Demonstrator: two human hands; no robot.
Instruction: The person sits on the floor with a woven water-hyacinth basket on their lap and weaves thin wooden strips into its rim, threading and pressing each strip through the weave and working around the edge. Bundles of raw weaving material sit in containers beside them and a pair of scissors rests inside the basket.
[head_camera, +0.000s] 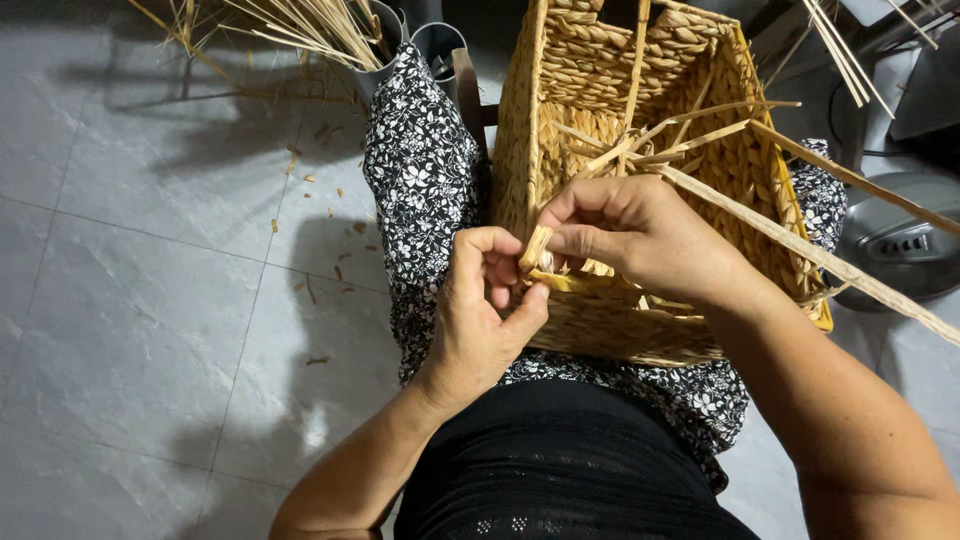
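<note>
A woven straw basket (590, 110) rests on my lap, its open top facing me. My left hand (480, 320) grips the near rim of the basket, thumb and fingers pinched around a short straw end (535, 247). My right hand (640, 235) pinches the same straw strand from above, at the rim. Several long loose straw strands (800, 245) stick out of the basket's inside toward the right.
I sit on a grey tiled floor (150, 280) littered with small straw scraps. A bundle of dry straws (300, 30) stands in grey tubes at the top. A grey rounded appliance (895, 245) lies at the right. My skirt (420, 170) is black-and-white floral.
</note>
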